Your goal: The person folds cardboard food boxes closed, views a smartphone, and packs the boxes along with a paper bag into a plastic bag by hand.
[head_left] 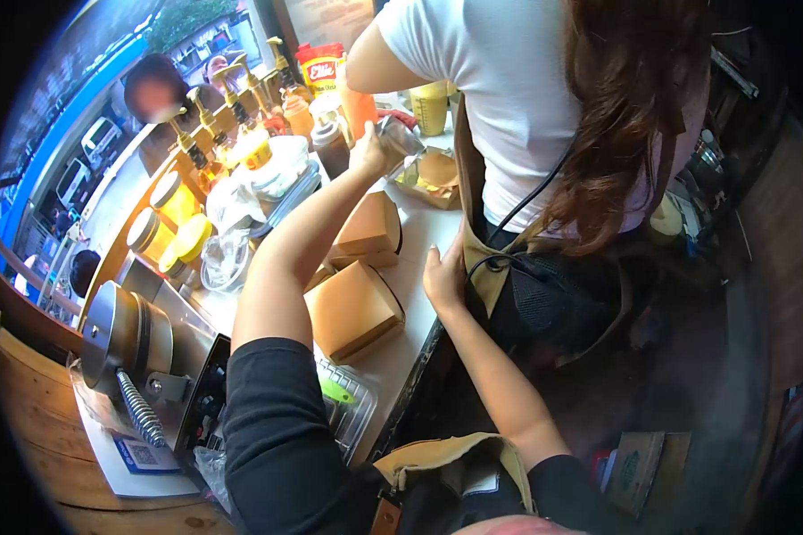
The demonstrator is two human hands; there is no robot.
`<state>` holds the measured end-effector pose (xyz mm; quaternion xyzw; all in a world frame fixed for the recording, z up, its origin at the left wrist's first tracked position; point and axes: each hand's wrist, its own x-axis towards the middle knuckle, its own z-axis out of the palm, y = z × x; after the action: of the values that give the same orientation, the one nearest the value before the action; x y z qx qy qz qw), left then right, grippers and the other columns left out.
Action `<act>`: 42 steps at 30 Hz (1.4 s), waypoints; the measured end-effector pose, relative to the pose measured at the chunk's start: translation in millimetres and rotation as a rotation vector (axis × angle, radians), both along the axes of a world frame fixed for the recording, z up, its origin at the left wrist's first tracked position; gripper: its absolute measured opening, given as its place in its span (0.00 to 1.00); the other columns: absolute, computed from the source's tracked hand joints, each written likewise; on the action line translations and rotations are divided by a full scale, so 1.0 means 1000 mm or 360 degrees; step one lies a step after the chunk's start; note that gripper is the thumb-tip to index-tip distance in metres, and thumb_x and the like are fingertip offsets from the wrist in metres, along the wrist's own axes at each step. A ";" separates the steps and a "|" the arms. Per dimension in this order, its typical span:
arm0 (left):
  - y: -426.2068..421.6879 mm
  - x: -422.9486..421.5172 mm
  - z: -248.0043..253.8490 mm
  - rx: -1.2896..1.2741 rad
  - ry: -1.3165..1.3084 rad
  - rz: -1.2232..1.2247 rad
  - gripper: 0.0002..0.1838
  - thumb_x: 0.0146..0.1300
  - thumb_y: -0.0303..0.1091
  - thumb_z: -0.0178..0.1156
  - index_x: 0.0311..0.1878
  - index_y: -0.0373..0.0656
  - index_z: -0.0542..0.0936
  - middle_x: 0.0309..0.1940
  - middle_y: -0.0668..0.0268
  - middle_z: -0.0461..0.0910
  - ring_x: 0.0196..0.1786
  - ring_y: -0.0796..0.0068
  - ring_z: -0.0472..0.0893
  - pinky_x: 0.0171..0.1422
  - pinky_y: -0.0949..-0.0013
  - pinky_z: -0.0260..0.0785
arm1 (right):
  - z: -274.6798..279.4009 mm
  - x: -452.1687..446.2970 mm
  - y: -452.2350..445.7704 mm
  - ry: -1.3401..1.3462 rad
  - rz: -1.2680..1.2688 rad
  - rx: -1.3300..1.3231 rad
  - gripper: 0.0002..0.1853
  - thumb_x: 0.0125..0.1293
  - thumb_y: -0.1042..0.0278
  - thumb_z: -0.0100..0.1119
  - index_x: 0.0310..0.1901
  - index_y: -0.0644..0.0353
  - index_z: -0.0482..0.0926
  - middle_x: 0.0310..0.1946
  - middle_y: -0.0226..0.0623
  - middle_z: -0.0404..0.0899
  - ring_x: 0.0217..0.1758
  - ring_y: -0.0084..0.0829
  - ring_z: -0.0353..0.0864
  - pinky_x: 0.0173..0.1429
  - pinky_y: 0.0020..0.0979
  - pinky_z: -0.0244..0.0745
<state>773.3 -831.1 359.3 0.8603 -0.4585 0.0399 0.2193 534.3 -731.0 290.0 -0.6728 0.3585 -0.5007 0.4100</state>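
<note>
My left hand (375, 153) reaches over the white counter, its fingers closed round a clear plastic cup or container (400, 138). Just beyond it, an open cardboard box (426, 194) holds a burger (439, 169). My right hand (444, 275) is at the counter's front edge beside a co-worker's apron, thumb apart from the fingers, with nothing seen in it. Two closed brown cardboard boxes (353, 310) (368, 225) rest on the counter below my left forearm.
A co-worker in a white shirt (517, 107) stands close at the right. Pump bottles (207, 169), sauce bottles (330, 147) and yellow-lidded jars (187, 239) line the window side. A metal appliance (125, 330) is at the left, a clear plastic tray (352, 410) nearer me.
</note>
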 end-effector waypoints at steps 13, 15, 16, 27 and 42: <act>0.036 -0.039 0.039 -0.0432 -0.0139 -0.0894 0.24 0.48 0.37 0.68 0.49 0.43 0.75 0.49 0.50 0.73 0.53 0.52 0.74 0.57 0.57 0.68 | -0.005 0.035 -0.030 -0.0051 0.0317 0.0169 0.34 0.55 0.84 0.41 0.68 0.61 0.54 0.60 0.58 0.66 0.64 0.48 0.66 0.66 0.38 0.60; 0.031 -0.035 0.037 -0.0282 -0.0167 -0.1173 0.25 0.44 0.34 0.71 0.47 0.42 0.74 0.49 0.57 0.76 0.52 0.58 0.77 0.57 0.61 0.69 | 0.006 0.035 -0.012 0.0001 0.0367 -0.0031 0.34 0.55 0.85 0.44 0.66 0.54 0.58 0.58 0.59 0.65 0.62 0.50 0.67 0.62 0.39 0.62; 0.030 -0.032 0.036 -0.0277 -0.0164 -0.1173 0.25 0.44 0.34 0.71 0.47 0.42 0.74 0.49 0.57 0.76 0.52 0.58 0.77 0.57 0.61 0.69 | 0.011 0.034 -0.012 0.0001 0.0367 -0.0026 0.34 0.55 0.85 0.44 0.66 0.54 0.58 0.58 0.59 0.65 0.62 0.50 0.67 0.62 0.39 0.62; 0.045 -0.042 0.039 -0.0131 -0.0187 -0.1214 0.31 0.43 0.31 0.69 0.54 0.47 0.69 0.47 0.53 0.76 0.47 0.52 0.78 0.51 0.57 0.71 | 0.010 0.036 -0.071 0.0272 -0.0193 -0.1016 0.11 0.51 0.86 0.52 0.36 0.63 0.71 0.41 0.44 0.69 0.44 0.50 0.73 0.46 0.44 0.70; 0.058 -0.048 0.041 0.0075 -0.0226 -0.1530 0.38 0.38 0.35 0.73 0.58 0.49 0.72 0.53 0.59 0.73 0.56 0.57 0.74 0.59 0.60 0.68 | 0.007 0.022 -0.047 0.0759 -0.0114 -0.1068 0.10 0.60 0.77 0.45 0.43 0.59 0.71 0.41 0.43 0.74 0.39 0.49 0.78 0.41 0.45 0.74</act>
<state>725.6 -773.5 399.8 0.5510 -0.8185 -0.0177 0.1615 555.9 -777.9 296.5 -0.8534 0.2835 -0.4339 0.0557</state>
